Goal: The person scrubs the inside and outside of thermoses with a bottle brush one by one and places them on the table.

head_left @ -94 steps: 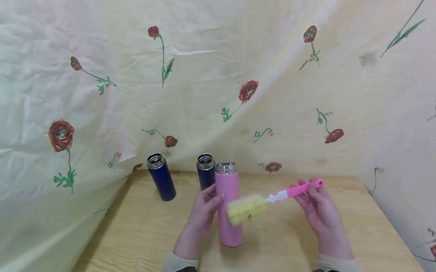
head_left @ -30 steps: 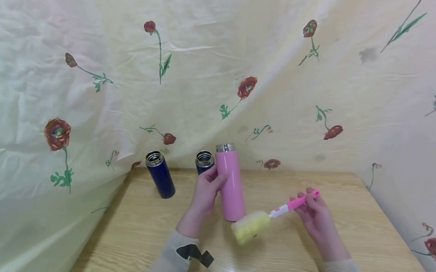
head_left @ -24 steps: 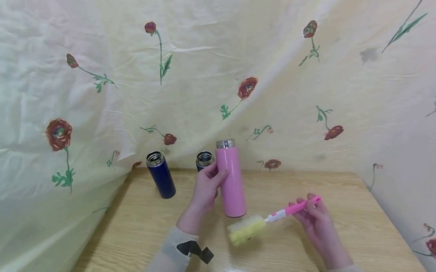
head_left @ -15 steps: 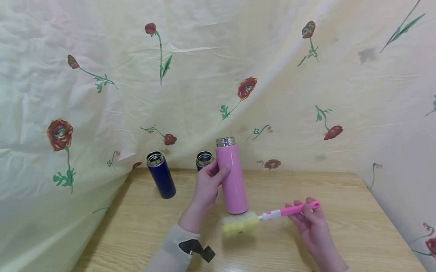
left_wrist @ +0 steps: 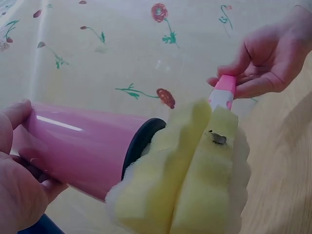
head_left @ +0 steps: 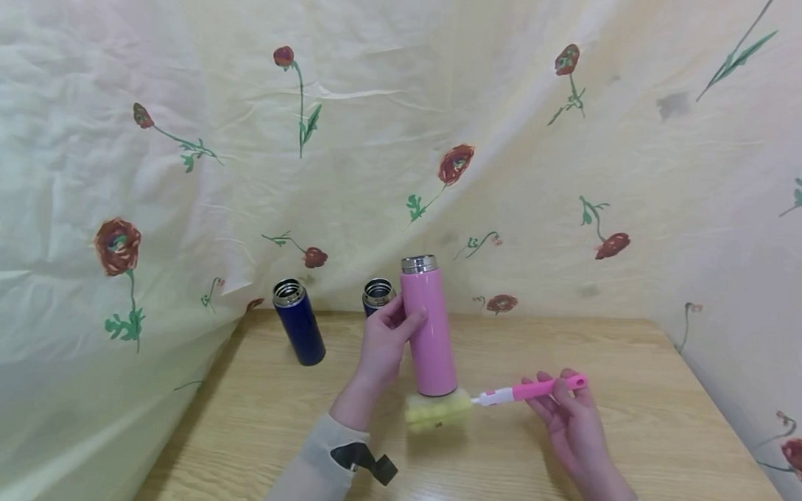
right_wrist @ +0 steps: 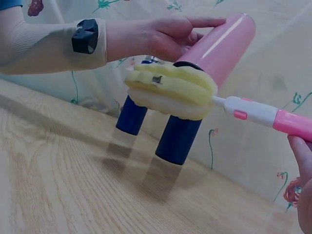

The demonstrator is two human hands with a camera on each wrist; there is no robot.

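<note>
Left hand [head_left: 383, 346] is gripping pink bottle [head_left: 431, 336]; right hand [head_left: 570, 422] is holding sponge brush [head_left: 497, 396] at the bottle's base.

Soft light fills the head view, glaring on the near tabletop [head_left: 428, 495]. Both wrist views are dimmer; a white highlight streaks the pink bottle [left_wrist: 83, 146].

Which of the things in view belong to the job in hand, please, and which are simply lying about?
In the job:
pink bottle, held by the left hand
sponge brush, held by the right hand, its head at the bottle's base

Apparently not in use now:
leftmost blue bottle, standing open
other blue bottle, partly hidden
floral cloth, as backdrop
</note>
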